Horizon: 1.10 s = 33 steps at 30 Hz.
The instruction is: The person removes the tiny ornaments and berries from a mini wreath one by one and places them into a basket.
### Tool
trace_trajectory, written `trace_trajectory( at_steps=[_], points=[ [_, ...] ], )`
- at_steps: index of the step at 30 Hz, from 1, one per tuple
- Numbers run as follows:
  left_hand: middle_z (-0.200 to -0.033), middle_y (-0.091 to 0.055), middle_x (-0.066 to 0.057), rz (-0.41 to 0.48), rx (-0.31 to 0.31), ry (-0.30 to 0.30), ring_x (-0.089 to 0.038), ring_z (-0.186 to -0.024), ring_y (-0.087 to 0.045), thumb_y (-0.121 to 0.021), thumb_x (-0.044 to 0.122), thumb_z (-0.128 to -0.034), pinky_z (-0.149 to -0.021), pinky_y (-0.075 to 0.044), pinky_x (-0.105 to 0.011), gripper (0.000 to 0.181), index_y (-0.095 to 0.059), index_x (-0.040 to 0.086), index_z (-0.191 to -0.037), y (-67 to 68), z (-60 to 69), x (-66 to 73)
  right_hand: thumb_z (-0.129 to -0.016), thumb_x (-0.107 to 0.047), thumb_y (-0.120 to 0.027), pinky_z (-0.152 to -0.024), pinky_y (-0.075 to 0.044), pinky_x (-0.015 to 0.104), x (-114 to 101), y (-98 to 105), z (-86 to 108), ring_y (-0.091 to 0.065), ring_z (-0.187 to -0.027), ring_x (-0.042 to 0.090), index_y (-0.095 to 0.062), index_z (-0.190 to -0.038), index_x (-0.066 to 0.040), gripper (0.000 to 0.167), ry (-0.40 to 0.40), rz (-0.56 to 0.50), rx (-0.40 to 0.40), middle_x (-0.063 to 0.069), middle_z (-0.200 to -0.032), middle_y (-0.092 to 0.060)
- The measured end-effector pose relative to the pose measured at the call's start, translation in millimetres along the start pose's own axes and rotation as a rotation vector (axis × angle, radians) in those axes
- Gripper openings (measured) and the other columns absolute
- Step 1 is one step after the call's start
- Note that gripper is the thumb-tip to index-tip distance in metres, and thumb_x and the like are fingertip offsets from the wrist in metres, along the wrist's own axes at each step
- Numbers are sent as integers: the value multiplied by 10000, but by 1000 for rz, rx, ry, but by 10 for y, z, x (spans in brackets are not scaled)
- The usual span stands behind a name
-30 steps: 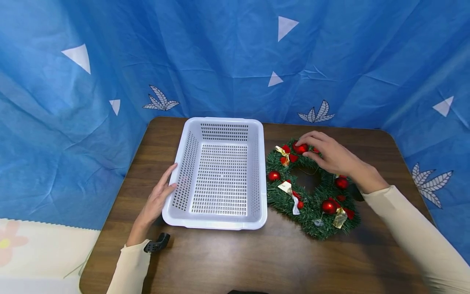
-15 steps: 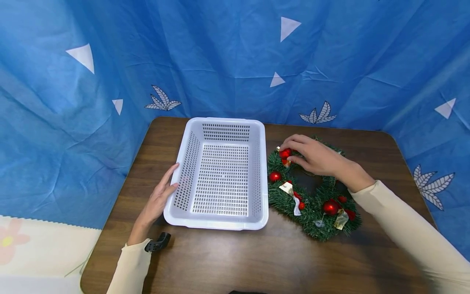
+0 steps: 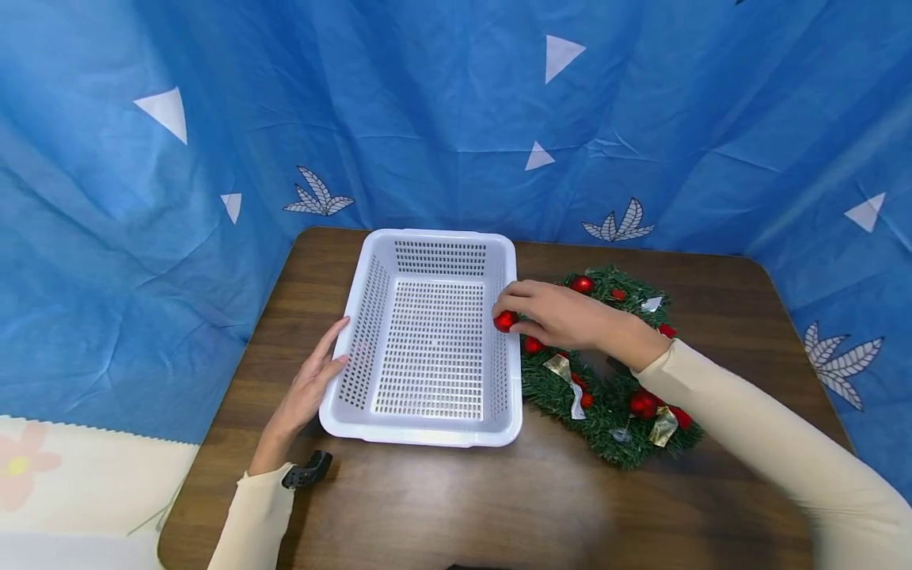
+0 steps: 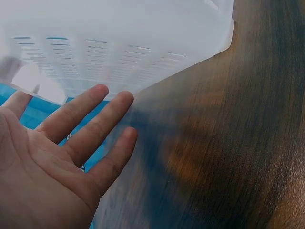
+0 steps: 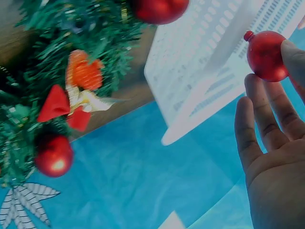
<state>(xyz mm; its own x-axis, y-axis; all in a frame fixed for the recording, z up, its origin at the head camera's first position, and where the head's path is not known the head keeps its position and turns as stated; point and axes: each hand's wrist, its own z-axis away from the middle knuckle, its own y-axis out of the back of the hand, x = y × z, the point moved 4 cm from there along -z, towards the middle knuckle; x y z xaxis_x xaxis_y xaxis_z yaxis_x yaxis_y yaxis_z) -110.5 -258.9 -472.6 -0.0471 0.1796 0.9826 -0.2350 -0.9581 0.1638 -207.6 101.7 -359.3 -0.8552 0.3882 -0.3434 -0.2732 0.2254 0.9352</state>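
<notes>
A shiny red Christmas bauble (image 5: 267,56) is pinched between the thumb and fingers of my right hand (image 3: 566,315). The bauble hangs over the right rim of the white plastic basket (image 3: 420,436), whose perforated floor has nothing on it. My left hand (image 3: 302,396) rests its straight fingers against the basket's left side. In the left wrist view its fingers (image 4: 97,131) are spread beside the basket wall. The green Christmas wreath (image 3: 620,431) lies right of the basket, partly hidden by my right forearm, bearing red baubles and gold and red bows.
The brown wooden table (image 3: 442,507) carries everything. A blue curtain (image 3: 442,95) hangs right behind its far edge. A black wristband (image 3: 308,470) sits by the left cuff. The wreath lies close against the basket's right side.
My right hand has moved left from the wreath's far side to the basket's right rim, carrying a red bauble with it. The left hand and the basket have stayed in place.
</notes>
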Motion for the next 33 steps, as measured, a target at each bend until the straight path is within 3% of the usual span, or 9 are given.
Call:
trace_trajectory(
  at_steps=[10, 20, 33],
  points=[
    [-1598, -247, -267, -19, 14, 11, -552, -1174, -547, -372, 232, -1093, -733, -601, -440, 578, -142, 326, -1615, 5, 1, 3, -947, -202, -708, -885, -560, 354, -127, -157, -269, -623, -1050, 172, -654, -1200, -148, 265, 36, 32, -94, 25, -1191, -628],
    [-1599, -248, -264, -24, 21, 9, -543, -1172, -548, -375, 233, -1094, -737, -596, -415, 577, -143, 317, -1616, 6, 2, 0, -951, -205, -702, -925, -540, 362, -136, -360, -327, -618, -1026, 172, -654, -1217, -145, 277, 16, 25, -183, 28, -1181, -632],
    [-1600, -236, -276, -14, 19, 6, -570, -1188, -532, -371, 236, -1095, -742, -599, -454, 577, -138, 314, -1616, -2, 5, -1, -938, -200, -719, -951, -539, 389, -107, -334, -299, -639, -1069, 186, -652, -1242, -125, 321, 3, 20, -152, 42, -1221, -651]
  ],
)
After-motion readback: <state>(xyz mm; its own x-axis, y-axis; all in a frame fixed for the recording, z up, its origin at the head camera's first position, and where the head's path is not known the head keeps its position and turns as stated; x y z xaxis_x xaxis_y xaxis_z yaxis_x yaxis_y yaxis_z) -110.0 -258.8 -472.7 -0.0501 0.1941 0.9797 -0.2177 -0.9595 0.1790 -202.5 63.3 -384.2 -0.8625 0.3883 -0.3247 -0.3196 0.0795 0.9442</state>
